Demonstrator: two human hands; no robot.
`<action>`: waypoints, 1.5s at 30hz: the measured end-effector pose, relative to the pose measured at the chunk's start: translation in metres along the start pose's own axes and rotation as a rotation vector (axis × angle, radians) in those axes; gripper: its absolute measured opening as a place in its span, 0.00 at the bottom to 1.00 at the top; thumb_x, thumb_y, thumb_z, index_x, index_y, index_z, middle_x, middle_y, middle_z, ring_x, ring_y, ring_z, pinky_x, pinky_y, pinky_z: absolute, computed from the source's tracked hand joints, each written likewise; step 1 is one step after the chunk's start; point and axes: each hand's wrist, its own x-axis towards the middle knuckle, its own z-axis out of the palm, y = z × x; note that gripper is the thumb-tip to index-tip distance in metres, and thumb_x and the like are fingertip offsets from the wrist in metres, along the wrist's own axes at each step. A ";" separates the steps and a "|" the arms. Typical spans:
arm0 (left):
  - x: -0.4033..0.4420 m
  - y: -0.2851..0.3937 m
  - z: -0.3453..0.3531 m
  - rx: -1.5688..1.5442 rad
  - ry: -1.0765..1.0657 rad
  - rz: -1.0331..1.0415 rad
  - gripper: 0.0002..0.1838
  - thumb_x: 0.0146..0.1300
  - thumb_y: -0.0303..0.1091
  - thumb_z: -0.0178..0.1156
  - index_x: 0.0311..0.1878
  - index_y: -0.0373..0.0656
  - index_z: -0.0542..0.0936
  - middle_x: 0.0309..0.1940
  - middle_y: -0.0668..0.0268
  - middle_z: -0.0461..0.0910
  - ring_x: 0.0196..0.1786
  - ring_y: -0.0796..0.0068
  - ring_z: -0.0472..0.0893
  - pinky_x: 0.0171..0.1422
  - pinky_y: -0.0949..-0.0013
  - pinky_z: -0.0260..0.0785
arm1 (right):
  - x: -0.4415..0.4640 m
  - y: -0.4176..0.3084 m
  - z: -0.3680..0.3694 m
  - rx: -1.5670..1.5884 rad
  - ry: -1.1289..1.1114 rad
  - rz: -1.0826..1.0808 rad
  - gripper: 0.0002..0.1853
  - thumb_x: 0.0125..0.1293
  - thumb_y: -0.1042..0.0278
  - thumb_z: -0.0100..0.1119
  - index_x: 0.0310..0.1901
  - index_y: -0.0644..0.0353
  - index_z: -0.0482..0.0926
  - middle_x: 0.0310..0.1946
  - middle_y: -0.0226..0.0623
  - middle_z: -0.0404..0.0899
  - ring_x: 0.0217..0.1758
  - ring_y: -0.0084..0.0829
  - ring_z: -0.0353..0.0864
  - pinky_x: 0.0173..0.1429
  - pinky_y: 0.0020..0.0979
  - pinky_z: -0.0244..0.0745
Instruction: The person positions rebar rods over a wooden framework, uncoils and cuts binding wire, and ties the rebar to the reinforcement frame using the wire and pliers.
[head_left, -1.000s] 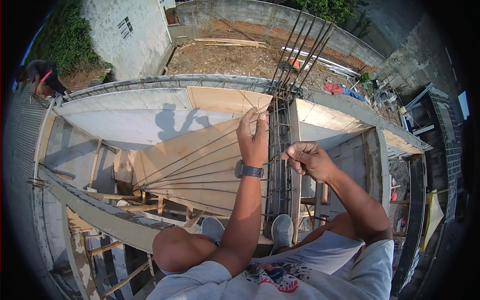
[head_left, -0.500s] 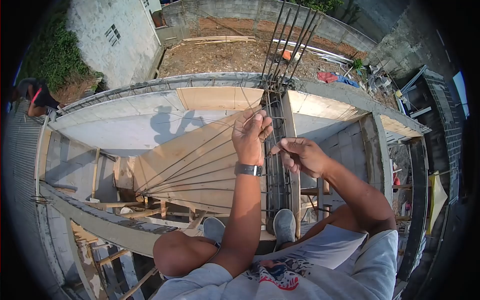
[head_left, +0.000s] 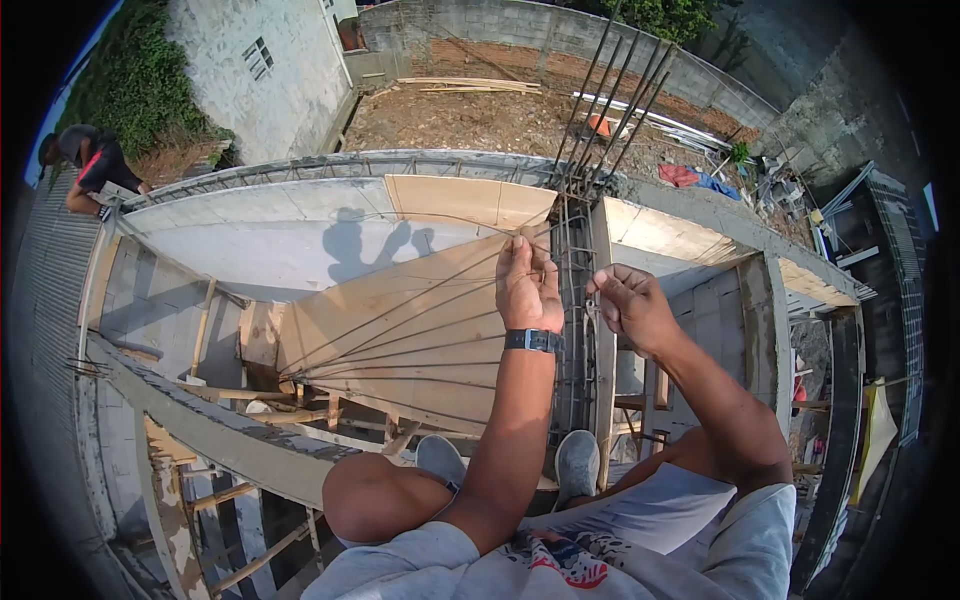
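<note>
The left hand (head_left: 530,285) is raised with the palm turned up, its thumb drawn in against the curled fingers in a near-closed pinch. A thin wire (head_left: 455,218) seems to run from these fingertips, arcing away to the left above the sloping plywood panel (head_left: 400,320). Just beside it, the right hand (head_left: 630,310) has thumb and forefinger pressed together, the other fingers folded in. A small grey piece (head_left: 592,308) shows just below that pinch; whether it is gripped cannot be told. The two hands are near each other but apart.

On the left wrist sits a dark watch strap (head_left: 533,340) with a pale buckle; any marks there are too small to read. The red and black print (head_left: 560,557) on the grey shirt is too creased to make out.

Compared with half a second ago, the left thumb and fingertips have come closer together and point more upward, and the right hand has shifted from over the rebar cage (head_left: 574,350) to its right edge.

Farther out, thin bars fan across the plywood, and two grey shoes, the left one (head_left: 441,459) and the right one (head_left: 577,462), are planted near the cage's lower end. Upright rods (head_left: 615,105) rise at its far end. At far left, another person (head_left: 88,165) bends over corrugated roofing (head_left: 55,270).
</note>
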 end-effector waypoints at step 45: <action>0.020 0.027 -0.019 -0.128 -0.011 0.016 0.04 0.69 0.32 0.62 0.40 0.47 0.75 0.38 0.69 0.82 0.39 0.78 0.80 0.49 0.70 0.78 | -0.010 -0.037 -0.046 -0.536 0.200 -0.304 0.12 0.74 0.65 0.53 0.32 0.62 0.74 0.22 0.39 0.77 0.18 0.34 0.72 0.25 0.33 0.65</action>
